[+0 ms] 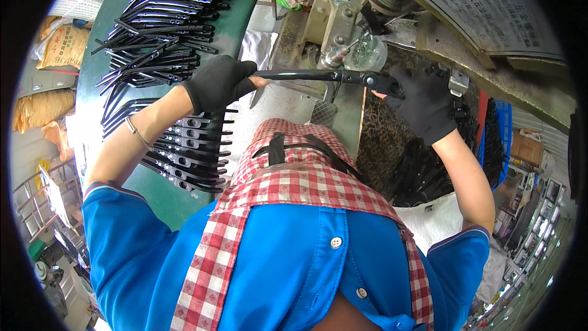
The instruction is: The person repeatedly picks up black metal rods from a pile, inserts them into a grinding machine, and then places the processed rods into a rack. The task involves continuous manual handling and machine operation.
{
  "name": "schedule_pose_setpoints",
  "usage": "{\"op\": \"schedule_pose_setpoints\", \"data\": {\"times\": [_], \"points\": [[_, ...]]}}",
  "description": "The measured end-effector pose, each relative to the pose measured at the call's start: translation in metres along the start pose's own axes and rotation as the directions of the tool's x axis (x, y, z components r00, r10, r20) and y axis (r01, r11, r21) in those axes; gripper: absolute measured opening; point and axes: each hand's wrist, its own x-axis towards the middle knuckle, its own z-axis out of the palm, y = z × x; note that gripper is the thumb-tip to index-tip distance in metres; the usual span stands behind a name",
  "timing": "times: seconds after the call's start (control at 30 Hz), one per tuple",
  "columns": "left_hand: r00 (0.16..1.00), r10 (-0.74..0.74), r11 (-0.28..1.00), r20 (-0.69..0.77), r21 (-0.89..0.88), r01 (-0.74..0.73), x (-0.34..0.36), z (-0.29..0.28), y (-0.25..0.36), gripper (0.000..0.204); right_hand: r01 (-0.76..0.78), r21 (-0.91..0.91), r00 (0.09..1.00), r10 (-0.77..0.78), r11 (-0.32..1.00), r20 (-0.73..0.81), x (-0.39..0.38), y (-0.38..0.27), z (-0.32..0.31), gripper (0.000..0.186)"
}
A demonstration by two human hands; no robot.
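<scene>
A glossy black metal bar [318, 76] with bolts and holes lies level across my body, just in front of the machine's metal fixture [340, 30]. My left hand [223, 83], in a black glove with bare fingertips, is closed on the bar's thin left end. My right hand [416, 101], gloved the same way, grips the wider right end, with some bare fingertip showing beneath it. Piles of similar black parts [165, 18] lie to my left, and a row of flatter ones [190, 141] sits below my left hand.
A green table [165, 205] runs along the left. The machine's heavy body [459, 18] with a metal plate fills the upper right, over a stained bench [386, 135] heaped with black parts. A blue crate [502, 122] is at right. Sacks [61, 46] and shelving stand at the edges.
</scene>
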Motion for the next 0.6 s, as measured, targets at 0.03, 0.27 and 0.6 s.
{"op": "schedule_pose_setpoints", "data": {"times": [0.03,0.27,0.6], "points": [[1.000,0.000,0.999,0.024,-0.043,0.002,0.001,0.001,-0.002,0.047,0.039,-0.057,0.999,-0.041,0.998,-0.031,0.002,0.003,0.000,0.041],[0.995,0.084,0.996,-0.060,-0.026,-0.086,0.029,-0.016,-0.009,0.047,-0.010,-0.021,0.999,0.009,1.000,-0.034,0.010,0.058,0.020,0.045],[0.977,0.161,0.942,-0.141,0.316,-0.110,0.049,-0.044,-0.016,0.041,-0.155,0.203,0.988,0.146,0.967,0.059,0.032,0.034,-0.002,0.057]]}}
